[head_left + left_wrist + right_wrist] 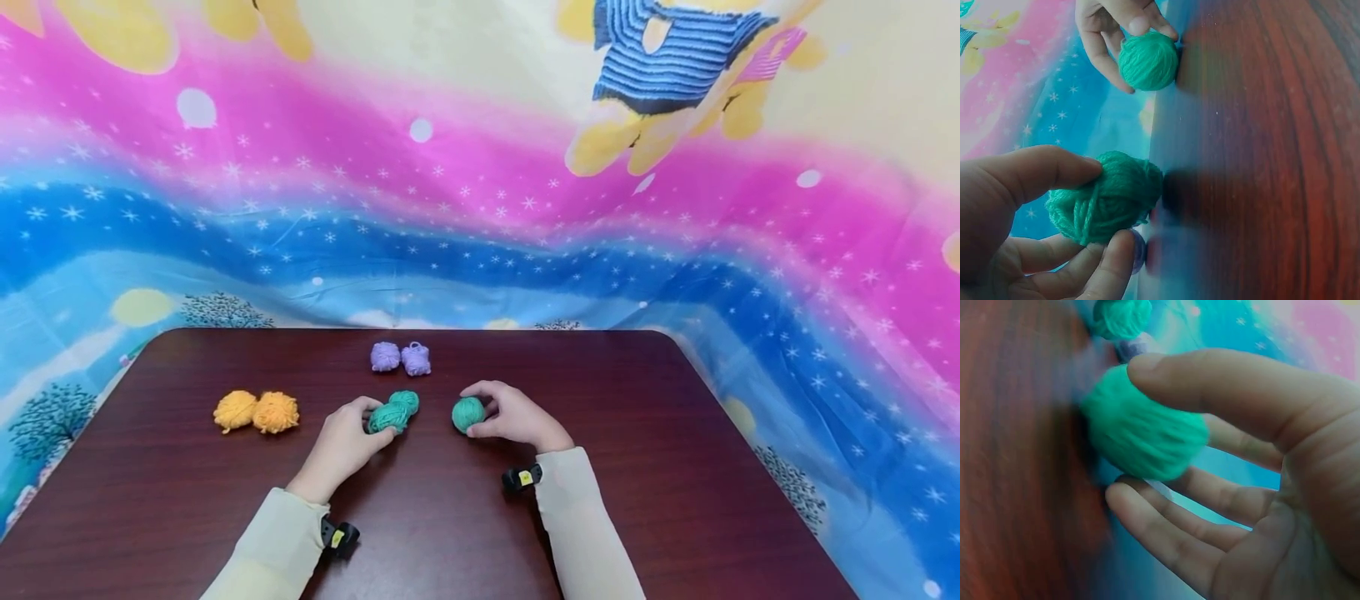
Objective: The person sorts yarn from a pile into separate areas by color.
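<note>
While my left hand (341, 442) pinches one green yarn ball (393, 412) and my right hand (512, 414) cups another (468, 413) mid-table, both look soft, light, squeezable around the middle.

Seven yarn bundles lie on the dark wooden surface (637, 467), in three colours. Three are green: two green balls (393, 412) touching each other and one green ball (467, 413) apart from them. Two are orange pompoms (256, 412), side by side. Two are lilac bundles (401, 357), side by side.
</note>
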A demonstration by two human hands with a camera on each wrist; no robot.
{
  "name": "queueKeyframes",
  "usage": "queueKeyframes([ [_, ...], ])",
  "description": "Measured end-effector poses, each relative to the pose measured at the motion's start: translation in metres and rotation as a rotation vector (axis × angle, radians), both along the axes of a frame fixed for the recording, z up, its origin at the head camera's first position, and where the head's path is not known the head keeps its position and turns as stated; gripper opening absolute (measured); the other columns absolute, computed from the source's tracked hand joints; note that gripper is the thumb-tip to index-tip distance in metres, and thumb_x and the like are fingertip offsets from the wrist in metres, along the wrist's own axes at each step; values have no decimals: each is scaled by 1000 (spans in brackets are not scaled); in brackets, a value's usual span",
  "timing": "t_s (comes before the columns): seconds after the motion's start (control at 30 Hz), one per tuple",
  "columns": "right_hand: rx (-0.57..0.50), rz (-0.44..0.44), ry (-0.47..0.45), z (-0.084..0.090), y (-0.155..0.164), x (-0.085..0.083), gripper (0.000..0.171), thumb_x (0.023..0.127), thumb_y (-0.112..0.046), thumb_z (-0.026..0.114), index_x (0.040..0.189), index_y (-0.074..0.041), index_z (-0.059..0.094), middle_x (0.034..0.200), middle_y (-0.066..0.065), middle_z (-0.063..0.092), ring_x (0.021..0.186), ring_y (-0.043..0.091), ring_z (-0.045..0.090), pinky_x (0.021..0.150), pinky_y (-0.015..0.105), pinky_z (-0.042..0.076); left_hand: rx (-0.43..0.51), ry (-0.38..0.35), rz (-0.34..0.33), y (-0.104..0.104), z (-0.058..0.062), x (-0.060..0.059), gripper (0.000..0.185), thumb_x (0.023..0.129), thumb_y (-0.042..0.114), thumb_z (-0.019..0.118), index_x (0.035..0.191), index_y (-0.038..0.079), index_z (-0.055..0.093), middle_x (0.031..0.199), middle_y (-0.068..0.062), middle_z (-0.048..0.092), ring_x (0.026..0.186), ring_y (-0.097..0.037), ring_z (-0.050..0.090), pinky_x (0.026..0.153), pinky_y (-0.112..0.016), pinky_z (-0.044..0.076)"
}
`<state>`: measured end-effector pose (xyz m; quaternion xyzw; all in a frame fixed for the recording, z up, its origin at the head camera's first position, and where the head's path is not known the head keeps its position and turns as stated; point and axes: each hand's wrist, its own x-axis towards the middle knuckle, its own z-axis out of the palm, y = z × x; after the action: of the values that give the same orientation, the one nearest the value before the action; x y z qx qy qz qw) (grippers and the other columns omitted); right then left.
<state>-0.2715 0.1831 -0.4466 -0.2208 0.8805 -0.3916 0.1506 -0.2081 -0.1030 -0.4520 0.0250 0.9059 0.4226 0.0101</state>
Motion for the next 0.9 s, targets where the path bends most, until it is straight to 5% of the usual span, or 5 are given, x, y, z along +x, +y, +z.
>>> queueKeyframes([
  [0.33, -19, 57, -20, -4, -13, 3, 43, 85, -13, 83, 123, -19, 64, 117, 0, 62, 97, 18, 62, 83, 33, 56, -9, 32, 1, -1, 6, 7, 37, 88, 19, 78, 116, 0, 62, 112, -17, 67, 97, -29, 63, 83, -48, 53],
  [0.9, -82, 158, -105, 1, -31, 10, 46, 85, -14, 83, 126, -18, 64, 115, -2, 62, 94, 15, 67, 84, 29, 57, -51, 43, -16, 0, 12, 23, 34, 85, 19, 82, 99, 6, 55, 77, -5, 51, 67, -18, 47, 61, -32, 41],
])
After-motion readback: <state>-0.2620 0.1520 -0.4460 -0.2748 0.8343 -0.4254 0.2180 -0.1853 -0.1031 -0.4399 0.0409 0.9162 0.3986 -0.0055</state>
